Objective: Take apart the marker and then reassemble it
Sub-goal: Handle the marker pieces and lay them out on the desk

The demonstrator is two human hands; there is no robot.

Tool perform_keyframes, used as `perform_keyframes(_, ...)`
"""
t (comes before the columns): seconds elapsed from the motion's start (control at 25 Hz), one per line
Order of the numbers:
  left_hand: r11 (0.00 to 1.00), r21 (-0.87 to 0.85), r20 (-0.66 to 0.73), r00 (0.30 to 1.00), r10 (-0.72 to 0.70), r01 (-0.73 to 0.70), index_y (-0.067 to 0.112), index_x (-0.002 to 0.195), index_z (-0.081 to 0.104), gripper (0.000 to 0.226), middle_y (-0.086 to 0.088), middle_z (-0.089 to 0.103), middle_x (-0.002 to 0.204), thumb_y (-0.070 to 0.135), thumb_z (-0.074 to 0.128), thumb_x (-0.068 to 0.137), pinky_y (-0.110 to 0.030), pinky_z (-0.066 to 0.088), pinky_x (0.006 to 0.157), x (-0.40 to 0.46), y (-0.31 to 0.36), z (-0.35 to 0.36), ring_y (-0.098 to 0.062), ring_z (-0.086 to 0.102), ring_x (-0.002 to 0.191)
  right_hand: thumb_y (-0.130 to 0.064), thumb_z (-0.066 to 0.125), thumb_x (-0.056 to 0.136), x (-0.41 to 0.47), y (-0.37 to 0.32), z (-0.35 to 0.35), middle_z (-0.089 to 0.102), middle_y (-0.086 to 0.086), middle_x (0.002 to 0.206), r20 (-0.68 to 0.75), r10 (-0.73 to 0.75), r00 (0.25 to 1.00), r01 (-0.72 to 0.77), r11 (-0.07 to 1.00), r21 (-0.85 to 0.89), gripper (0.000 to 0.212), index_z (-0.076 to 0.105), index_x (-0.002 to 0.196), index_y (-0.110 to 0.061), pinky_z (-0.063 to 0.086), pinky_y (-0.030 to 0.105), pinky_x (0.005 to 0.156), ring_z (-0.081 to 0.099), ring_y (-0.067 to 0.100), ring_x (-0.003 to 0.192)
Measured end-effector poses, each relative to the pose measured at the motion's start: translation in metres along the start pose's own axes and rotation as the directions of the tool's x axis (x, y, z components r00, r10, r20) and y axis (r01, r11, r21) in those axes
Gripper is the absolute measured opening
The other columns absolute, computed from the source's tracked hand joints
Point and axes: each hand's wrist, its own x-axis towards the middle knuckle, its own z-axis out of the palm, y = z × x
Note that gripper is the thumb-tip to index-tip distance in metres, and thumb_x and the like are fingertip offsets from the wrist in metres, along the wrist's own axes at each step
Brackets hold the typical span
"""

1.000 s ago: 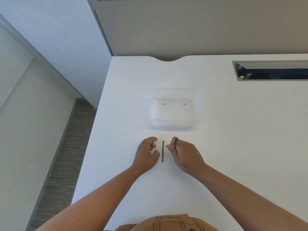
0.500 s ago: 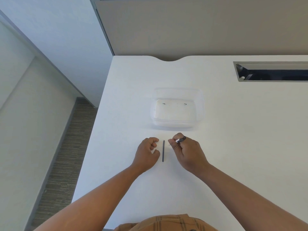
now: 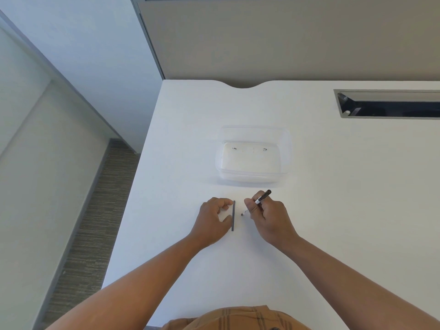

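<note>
On the white worktop, near the front edge, both hands sit close together with a thin dark rod lying between them. Rod lies flat, pointing straight away from the person, and looks like the marker's inner ink stick, though too small to confirm.

Right hand: grip closed around the marker body, pen-style. Body is tilted, dark end up and away toward the right, tip end down and left, close to the worktop just right of the rod. Whether the tip touches the surface: cannot tell. White band visible on the barrel just above the fingers.

Left hand: curled loosely, thumb and forefinger forming a partly open C facing the rod. Fingertips sit right at the rod's left side, forefinger near the far end, thumb near the near end. Grip not closed on it; actual contact cannot be confirmed from this view.

Beyond the hands, well apart from them, a clear plastic container stands on the worktop, open top. Two tiny dark specks at its far inner wall, too small to identify.

Far right of the worktop: a recessed cable slot with a metal rim. Grey partition panel runs along the back edge.
</note>
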Motion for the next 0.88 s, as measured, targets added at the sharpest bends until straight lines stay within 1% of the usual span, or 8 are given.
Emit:
perform_keyframes(0.12,0.992,0.088,0.065,0.995,0.081,-0.086,0.026,0.117,0.069,0.035,0.014,0.066,0.110,0.030,0.076,0.084,-0.021,0.044,0.092,0.000,0.004,0.006,-0.009,0.056,0.106,-0.054,0.050,0.099,0.002,-0.003,0.000,0.052,-0.006,0.048,-0.005,0.004,1.000,-0.004,1.000,-0.019,0.040,0.055,0.081,-0.019,0.040,0.033,0.050,0.046,0.016,0.046)
perform_keyframes(0.24,0.980,0.135,0.124,0.984,0.131,-0.147,0.022,0.100,0.075,0.017,0.008,0.074,0.096,0.034,0.071,0.089,-0.031,0.054,0.081,0.002,0.014,0.011,-0.013,0.064,0.089,-0.054,0.055,0.099,0.004,-0.006,0.000,0.052,-0.016,0.050,0.015,-0.024,1.000,0.025,0.998,-0.050,0.037,0.054,0.079,-0.023,0.034,0.025,0.048,0.045,0.012,0.046)
perform_keyframes(0.36,0.981,0.096,0.097,0.983,0.157,-0.166,0.023,0.080,0.070,0.016,0.004,0.069,0.071,0.027,0.060,0.092,-0.032,0.051,0.062,0.003,0.019,0.012,-0.012,0.058,0.064,-0.061,0.057,0.094,0.002,-0.011,-0.001,0.051,-0.005,0.052,0.038,-0.035,0.999,0.034,0.999,0.017,0.035,0.053,0.084,-0.028,0.035,0.029,0.049,0.042,0.011,0.046)
perform_keyframes(0.44,0.996,-0.005,0.090,0.992,0.091,-0.091,0.024,0.078,0.068,0.016,0.003,0.066,0.064,0.022,0.061,0.092,-0.020,0.042,0.054,0.002,0.020,0.011,-0.007,0.049,0.054,-0.059,0.054,0.093,-0.002,-0.009,-0.002,0.057,-0.004,0.058,0.043,-0.016,0.999,0.015,0.999,0.039,0.029,0.056,0.096,-0.030,0.041,0.030,0.052,0.047,0.009,0.048)
perform_keyframes(0.52,0.983,-0.173,0.110,0.993,-0.044,0.063,0.026,0.089,0.073,0.008,-0.001,0.073,0.069,0.021,0.067,0.093,-0.015,0.043,0.051,0.001,0.023,0.009,-0.008,0.056,0.054,-0.043,0.050,0.090,-0.006,-0.003,-0.002,0.062,-0.015,0.065,0.050,0.011,0.999,-0.011,1.000,0.008,0.019,0.055,0.104,-0.031,0.044,0.029,0.055,0.052,0.008,0.053)
perform_keyframes(0.6,0.938,-0.312,0.145,0.983,-0.111,0.152,0.024,0.099,0.074,0.010,-0.002,0.077,0.078,0.019,0.071,0.092,-0.016,0.049,0.055,-0.001,0.025,0.004,-0.016,0.067,0.062,-0.031,0.051,0.085,-0.008,0.000,-0.001,0.064,-0.016,0.075,0.084,0.031,0.996,-0.025,0.997,-0.073,0.019,0.055,0.104,-0.034,0.048,0.032,0.059,0.052,0.007,0.055)
perform_keyframes(0.72,0.882,-0.435,0.201,0.974,-0.102,0.182,0.016,0.106,0.072,0.016,-0.017,0.072,0.095,0.012,0.073,0.090,-0.031,0.055,0.068,-0.001,0.028,-0.001,-0.023,0.067,0.067,-0.034,0.060,0.085,-0.008,0.000,0.001,0.065,-0.013,0.088,0.144,0.019,0.989,0.006,0.985,-0.170,0.012,0.056,0.096,-0.033,0.047,0.031,0.059,0.050,0.004,0.056)
perform_keyframes(0.88,0.786,-0.564,0.236,0.961,-0.141,0.254,0.010,0.107,0.066,0.022,-0.026,0.067,0.093,0.006,0.076,0.087,-0.048,0.058,0.084,0.000,0.028,-0.006,-0.029,0.068,0.082,-0.036,0.064,0.090,-0.007,-0.001,0.001,0.068,-0.016,0.081,0.154,0.010,0.988,0.013,0.988,-0.151,0.009,0.063,0.090,-0.028,0.050,0.034,0.059,0.053,0.011,0.054)
